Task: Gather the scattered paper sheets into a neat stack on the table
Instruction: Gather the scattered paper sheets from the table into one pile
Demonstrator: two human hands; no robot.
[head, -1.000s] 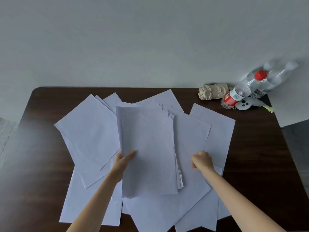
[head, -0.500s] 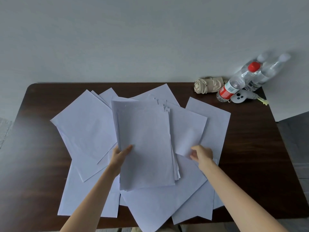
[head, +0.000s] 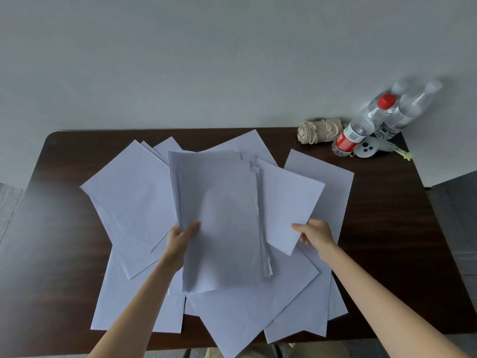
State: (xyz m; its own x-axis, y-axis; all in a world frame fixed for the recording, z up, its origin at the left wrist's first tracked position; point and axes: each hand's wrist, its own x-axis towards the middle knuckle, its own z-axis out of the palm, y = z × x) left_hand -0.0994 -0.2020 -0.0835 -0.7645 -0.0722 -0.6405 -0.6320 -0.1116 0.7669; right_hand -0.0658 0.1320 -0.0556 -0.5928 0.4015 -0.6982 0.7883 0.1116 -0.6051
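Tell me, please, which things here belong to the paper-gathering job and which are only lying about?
Belong to the job:
held stack, in the left hand
single sheet, pinched by the right hand
loose sheets on the table

Only lying about:
red-capped bottle
clear bottle
beige cloth bundle
white device with buttons

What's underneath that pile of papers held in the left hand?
More loose white sheets fan out beneath the stack, overlapping at angles on the dark table. How many lie directly under it is hidden by the stack itself.
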